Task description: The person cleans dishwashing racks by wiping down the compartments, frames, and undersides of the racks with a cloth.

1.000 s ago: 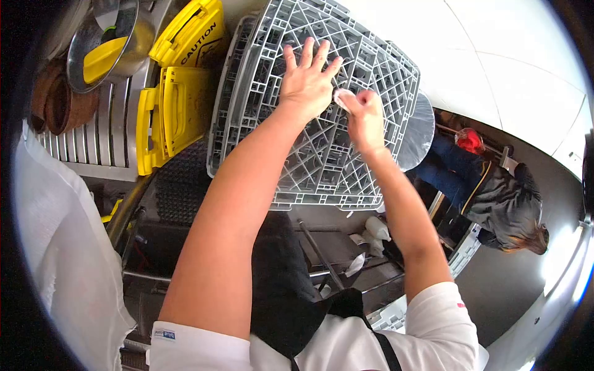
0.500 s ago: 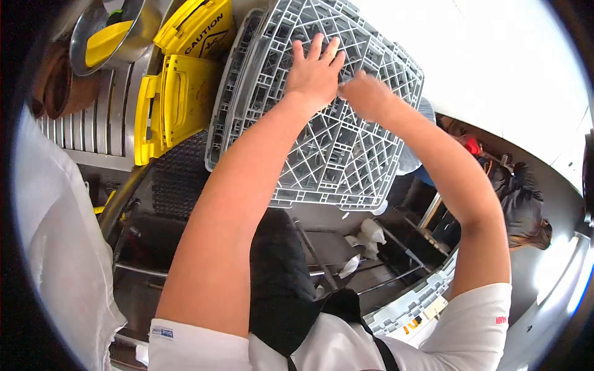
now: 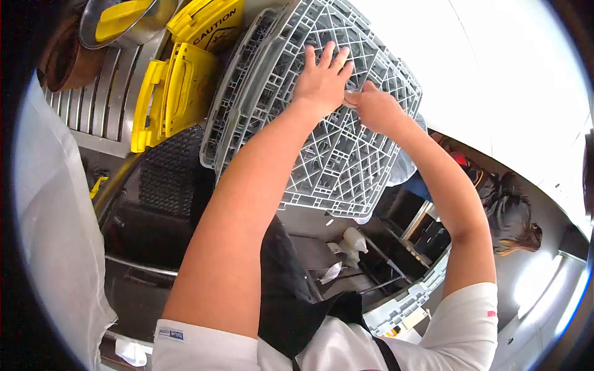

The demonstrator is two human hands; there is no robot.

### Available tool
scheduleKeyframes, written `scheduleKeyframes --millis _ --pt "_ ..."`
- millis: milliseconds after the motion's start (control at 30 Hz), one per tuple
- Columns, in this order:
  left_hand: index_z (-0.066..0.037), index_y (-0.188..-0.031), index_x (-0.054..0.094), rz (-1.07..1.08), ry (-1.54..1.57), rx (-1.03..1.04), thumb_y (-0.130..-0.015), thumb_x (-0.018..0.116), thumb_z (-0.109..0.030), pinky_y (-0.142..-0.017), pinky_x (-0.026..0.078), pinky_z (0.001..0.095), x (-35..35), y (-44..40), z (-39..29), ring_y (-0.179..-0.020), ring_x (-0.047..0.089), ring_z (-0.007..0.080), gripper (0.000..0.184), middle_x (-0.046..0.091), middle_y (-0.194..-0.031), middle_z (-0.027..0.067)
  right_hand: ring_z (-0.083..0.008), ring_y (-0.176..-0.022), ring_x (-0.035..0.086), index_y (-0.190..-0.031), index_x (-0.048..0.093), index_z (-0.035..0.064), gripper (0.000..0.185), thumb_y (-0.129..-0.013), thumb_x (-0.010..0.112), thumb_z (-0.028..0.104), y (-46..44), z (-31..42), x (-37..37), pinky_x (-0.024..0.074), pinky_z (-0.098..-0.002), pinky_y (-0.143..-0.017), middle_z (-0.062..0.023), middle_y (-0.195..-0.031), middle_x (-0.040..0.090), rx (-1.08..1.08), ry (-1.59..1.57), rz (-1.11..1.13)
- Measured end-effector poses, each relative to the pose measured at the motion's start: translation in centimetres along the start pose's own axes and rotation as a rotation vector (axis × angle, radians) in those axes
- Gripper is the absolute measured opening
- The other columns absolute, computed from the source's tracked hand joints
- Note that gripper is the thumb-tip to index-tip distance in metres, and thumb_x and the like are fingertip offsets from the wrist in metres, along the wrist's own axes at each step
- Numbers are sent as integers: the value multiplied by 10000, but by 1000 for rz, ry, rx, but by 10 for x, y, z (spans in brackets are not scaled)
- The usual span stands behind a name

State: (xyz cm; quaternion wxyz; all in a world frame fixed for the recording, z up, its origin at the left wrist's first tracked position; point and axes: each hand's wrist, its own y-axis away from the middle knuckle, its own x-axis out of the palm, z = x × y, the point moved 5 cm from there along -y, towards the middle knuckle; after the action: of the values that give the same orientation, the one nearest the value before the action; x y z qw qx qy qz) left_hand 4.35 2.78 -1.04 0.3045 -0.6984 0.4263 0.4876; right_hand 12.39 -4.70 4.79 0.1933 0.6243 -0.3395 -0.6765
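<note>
A grey plastic lattice crate (image 3: 334, 164) stands tilted in front of me, its gridded face turned up towards me. My left hand (image 3: 323, 80) lies on that face with the fingers spread, holding nothing. Just to its right is my right hand (image 3: 378, 108), closed, with thumb and forefinger pinched together near the left thumb. A small whitish, see-through bit shows at the pinch, too small to name. More grey plastic lattice (image 3: 226, 123) lies against the crate's left side.
Yellow caution signs (image 3: 173, 93) stand left of the crate, beside a slatted metal shelf (image 3: 105, 123) with a metal bowl (image 3: 139, 28) and a brown pot (image 3: 77, 65). White cloth (image 3: 62, 235) hangs at far left. A person in dark clothing (image 3: 510, 213) is at the right.
My right hand, blurred before, has shifted slightly down and right and shows its pinch more clearly. My left hand stays spread on the crate. The whole view has tilted a little.
</note>
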Motion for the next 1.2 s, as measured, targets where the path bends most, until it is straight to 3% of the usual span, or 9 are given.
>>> scheduleKeyframes --millis 267,533,667,800,833,900,933,1000,1200 --pt "-188 -1485 423 7 24 10 -925 496 -207 -1119 194 642 0 0 -3 -1476 224 315 565 289 -1600 64 -386 -858 635 -1204 632 264 343 -896 583 120 56 2 45 543 -470 -752 -190 -982 570 212 -300 -404" --pt "-189 -1497 403 46 13 -4 -910 499 -210 -1128 171 638 0 -2 -3 -1482 194 304 595 270 -1604 47 -365 -958 537 -1185 665 68 342 -974 565 317 88 -41 105 446 -430 -890 -245 -1032 538 358 -554 -606" --pt "-195 -1472 434 2 -20 4 -885 518 -221 -1114 186 636 0 -2 -6 -1464 230 304 594 296 -1587 48 -370 -875 573 -1036 667 62 163 -925 604 164 43 4 82 476 -452 -784 -225 -938 564 381 -395 -933" --pt "-212 -1457 446 -33 -43 21 -874 515 -228 -1104 183 637 3 -2 -7 -1454 251 312 587 303 -1578 45 -380 -763 605 -1011 671 126 129 -886 643 149 74 -21 109 499 -460 -672 -188 -864 601 477 -280 -904" --pt "-217 -1458 440 -30 -46 28 -870 518 -226 -1104 182 636 3 -3 -7 -1456 245 316 594 298 -1579 42 -370 -765 609 -999 676 131 120 -889 639 162 80 -44 149 502 -464 -673 -171 -881 609 372 -655 -1006" --pt "-216 -1463 429 -22 -71 23 -868 521 -229 -1104 184 633 3 -3 -8 -1458 238 316 602 295 -1580 44 -330 -764 618 -976 694 130 116 -901 624 184 116 -57 142 513 -450 -676 -118 -922 620 547 -388 -602" --pt "-215 -1465 425 -16 -90 27 -868 521 -229 -1104 184 633 1 -3 -8 -1459 238 315 605 292 -1581 45 -325 -739 614 -956 702 110 115 -907 625 179 123 -49 132 515 -431 -665 -116 -924 620 301 -249 -728" --pt "-214 -1468 419 4 -80 20 -872 525 -231 -1103 182 634 0 -4 -8 -1459 240 321 605 286 -1584 50 -312 -757 599 -962 707 119 113 -885 647 175 122 -48 141 509 -423 -681 -126 -887 597 426 -680 -713" --pt "-207 -1455 442 -38 -99 34 -886 531 -257 -1079 234 632 5 -2 -7 -1447 254 310 578 319 -1569 53 -304 -838 585 -974 677 180 156 -835 621 141 70 -16 72 480 -430 -771 -116 -875 546 196 -133 -664"
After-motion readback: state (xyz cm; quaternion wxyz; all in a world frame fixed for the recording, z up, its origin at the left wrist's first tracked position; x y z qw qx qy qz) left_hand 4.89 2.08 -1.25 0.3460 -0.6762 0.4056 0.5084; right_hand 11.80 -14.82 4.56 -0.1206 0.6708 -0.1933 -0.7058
